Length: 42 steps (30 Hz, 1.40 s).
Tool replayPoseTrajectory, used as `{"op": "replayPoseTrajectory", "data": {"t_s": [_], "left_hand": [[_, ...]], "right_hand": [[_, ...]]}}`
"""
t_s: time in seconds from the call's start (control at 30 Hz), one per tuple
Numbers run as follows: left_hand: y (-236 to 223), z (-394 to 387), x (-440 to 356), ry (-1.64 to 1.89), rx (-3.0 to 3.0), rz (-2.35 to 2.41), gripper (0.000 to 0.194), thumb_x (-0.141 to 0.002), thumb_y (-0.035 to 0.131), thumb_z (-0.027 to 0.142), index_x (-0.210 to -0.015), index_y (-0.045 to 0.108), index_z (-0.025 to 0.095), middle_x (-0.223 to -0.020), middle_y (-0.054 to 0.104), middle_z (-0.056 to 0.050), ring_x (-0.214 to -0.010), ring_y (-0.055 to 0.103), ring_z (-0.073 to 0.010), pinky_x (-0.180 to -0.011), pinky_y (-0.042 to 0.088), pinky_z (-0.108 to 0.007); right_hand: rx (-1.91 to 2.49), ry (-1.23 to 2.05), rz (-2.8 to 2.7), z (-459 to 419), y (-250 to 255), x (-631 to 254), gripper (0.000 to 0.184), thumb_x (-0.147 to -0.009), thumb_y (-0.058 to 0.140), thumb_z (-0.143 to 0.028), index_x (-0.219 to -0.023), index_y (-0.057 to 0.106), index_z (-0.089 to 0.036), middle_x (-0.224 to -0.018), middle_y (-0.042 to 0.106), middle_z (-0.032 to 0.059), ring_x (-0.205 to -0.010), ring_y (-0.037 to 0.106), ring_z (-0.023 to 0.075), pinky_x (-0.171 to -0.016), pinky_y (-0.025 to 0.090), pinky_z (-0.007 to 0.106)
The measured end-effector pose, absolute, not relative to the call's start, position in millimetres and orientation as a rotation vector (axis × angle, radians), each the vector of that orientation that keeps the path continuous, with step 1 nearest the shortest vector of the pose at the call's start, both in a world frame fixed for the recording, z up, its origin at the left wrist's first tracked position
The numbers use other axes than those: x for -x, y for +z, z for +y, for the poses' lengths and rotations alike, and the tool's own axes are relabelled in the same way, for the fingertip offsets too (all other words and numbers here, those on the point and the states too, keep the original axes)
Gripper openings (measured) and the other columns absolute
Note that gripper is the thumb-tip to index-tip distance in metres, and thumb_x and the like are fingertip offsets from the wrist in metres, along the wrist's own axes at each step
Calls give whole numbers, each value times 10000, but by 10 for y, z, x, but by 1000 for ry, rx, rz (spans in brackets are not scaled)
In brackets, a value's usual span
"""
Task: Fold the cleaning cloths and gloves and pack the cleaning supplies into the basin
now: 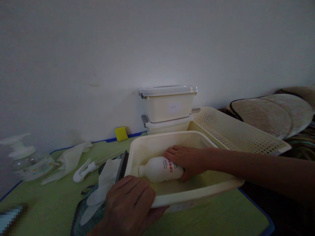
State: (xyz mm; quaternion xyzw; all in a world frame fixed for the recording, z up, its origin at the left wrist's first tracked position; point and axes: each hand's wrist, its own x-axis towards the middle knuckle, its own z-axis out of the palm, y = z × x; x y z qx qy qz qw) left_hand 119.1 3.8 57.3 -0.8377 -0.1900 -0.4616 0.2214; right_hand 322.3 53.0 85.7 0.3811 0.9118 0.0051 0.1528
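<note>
A cream plastic bin [197, 194] stands tilted slightly on the green tabletop, its open top facing me. My left hand [130, 201] is closed around the bin's near left corner, fingers over the rim and thumb below. Inside the bin a white bottle [156, 169] with red print lies on its side, its uncapped-looking neck pointing left. My right hand [189, 160] reaches in from the right and wraps around the bottle's base end. Part of the bottle's base is hidden behind that hand.
Two stacked lidded boxes [169, 106] stand against the wall. A perforated cream basket [236, 131] lies at right, beside cushions [268, 114]. Leftward are a yellow sponge [121, 133], a white spray trigger [85, 170], white gloves [71, 160] and a pump bottle [27, 160].
</note>
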Motion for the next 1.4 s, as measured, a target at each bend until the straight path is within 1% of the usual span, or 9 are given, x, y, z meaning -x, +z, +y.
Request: {"op": "replayPoseTrajectory", "data": {"t_s": [0.37, 0.53, 0.63, 0.77, 0.9, 1.03, 1.17, 1.3, 1.4], "left_hand": [[495, 50, -1176, -1299, 2298, -502, 298, -902, 414, 269, -615, 433, 194, -470, 509, 24, -442, 470, -123, -475, 361, -256], [480, 45, -1171, -1310, 2306, -496, 248, -884, 437, 241, -642, 449, 191, -481, 522, 20, -449, 482, -132, -474, 359, -264], [461, 49, -1163, -1316, 2321, -507, 225, -874, 448, 239, -653, 449, 192, -495, 534, 16, -450, 483, -137, -473, 357, -269], [455, 52, -1164, -1319, 2325, -527, 220, -872, 439, 254, -665, 465, 187, -519, 556, 4, -444, 484, -140, -458, 354, -272], [480, 55, -1166, -1352, 2313, -478, 165, -854, 457, 234, -707, 497, 173, -517, 554, 4, -459, 503, -144, -468, 396, -274], [536, 61, -1113, -1467, 2354, -321, 155, -862, 403, 233, -792, 515, 152, -586, 571, -27, -564, 558, -156, -549, 469, -280], [615, 116, -981, -1609, 2327, -305, 219, -883, 325, 240, -947, 500, 125, -804, 580, -86, -797, 563, -184, -797, 477, -361], [660, 358, -783, -1771, 2092, -638, 160, -844, 374, 183, -925, 509, 157, -863, 532, -68, -834, 519, -187, -772, 449, -354], [620, 668, -590, -1694, 1969, -995, 112, -812, 439, 196, -861, 533, 161, -862, 536, -68, -859, 528, -207, -800, 438, -381]], "right_hand": [[-1110, -48, 2651, 542, 850, -3237, 721, -585, 753, -265, -1189, 454, -11, -1154, 520, 193, -1050, 504, 295, -930, 399, 392], [-1177, -73, 2629, 521, 920, -3236, 648, -644, 722, -295, -1191, 479, -49, -1147, 547, 172, -1055, 516, 285, -923, 405, 396], [-1218, -52, 2659, 496, 1020, -3242, 526, -709, 678, -318, -1163, 524, -101, -1124, 572, 145, -1038, 538, 266, -889, 426, 375], [-1405, 299, 2836, 356, 1170, -3162, 276, -810, 556, -219, -1073, 573, -139, -1043, 621, 111, -929, 590, 235, -795, 449, 351], [-1501, 640, 3142, 67, 1213, -2972, 138, -832, 477, -147, -897, 597, -133, -815, 638, 65, -721, 590, 174, -651, 452, 299], [-1428, 899, 3497, -232, 1134, -2789, 165, -834, 417, -106, -766, 560, -153, -683, 596, 39, -629, 539, 131, -583, 438, 263], [-1178, 1011, 3678, -417, 1021, -2585, 201, -829, 416, -85, -689, 528, -174, -624, 592, 17, -592, 530, 121, -560, 440, 263], [-924, 925, 3817, -435, 749, -2215, 302, -877, 380, -107, -603, 483, -180, -469, 498, -45, -448, 463, 71, -428, 376, 209], [-929, 646, 3821, -359, 399, -1859, 326, -919, 346, -201, -636, 506, -170, -527, 556, -38, -437, 482, 69, -400, 382, 204]]}}
